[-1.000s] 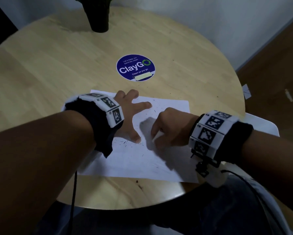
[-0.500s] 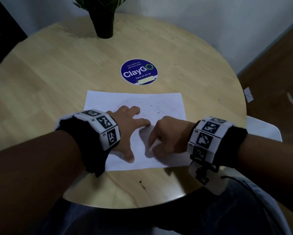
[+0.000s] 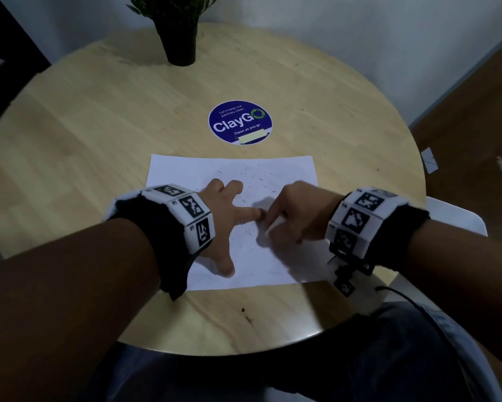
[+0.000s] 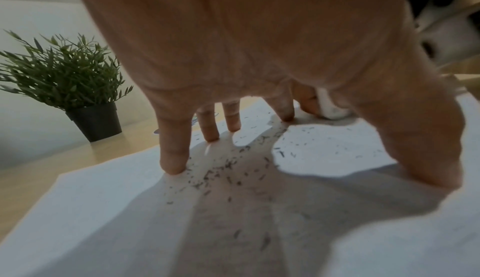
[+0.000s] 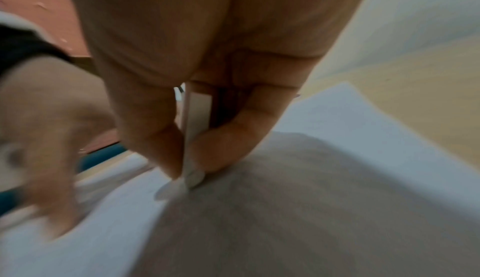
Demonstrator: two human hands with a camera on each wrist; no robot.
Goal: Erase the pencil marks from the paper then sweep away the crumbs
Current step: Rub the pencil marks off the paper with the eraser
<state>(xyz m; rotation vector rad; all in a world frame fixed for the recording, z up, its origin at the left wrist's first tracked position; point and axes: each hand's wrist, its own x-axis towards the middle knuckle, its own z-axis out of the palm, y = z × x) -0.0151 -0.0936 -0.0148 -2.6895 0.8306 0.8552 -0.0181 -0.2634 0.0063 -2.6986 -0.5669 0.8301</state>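
A white sheet of paper [image 3: 284, 172] lies on the round wooden table [image 3: 98, 126], near its front edge. Dark eraser crumbs [image 3: 258, 179] [image 4: 223, 170] are scattered over the sheet's middle. My left hand [image 3: 229, 216] presses the paper flat with spread, straight fingers [image 4: 172, 158]. To its right, my right hand [image 3: 290, 216] pinches a white eraser [image 5: 194, 129] [image 3: 273, 227] between thumb and fingers, its tip down on the paper. The eraser [image 4: 332, 107] also shows beyond my left thumb. Motion blurs the right hand.
A potted green plant [image 3: 180, 30] [image 4: 72, 84] in a black pot stands at the table's far edge. A round blue ClayGo sticker [image 3: 240, 122] sits just beyond the paper. A white chair [image 3: 458, 221] is at the right. A dark speck [image 3: 243, 309] lies near the front edge.
The head view has tilted, so paper and hands sit lower in frame. My left hand stays spread on the sheet while the right hand rubs the eraser next to the left forefinger.
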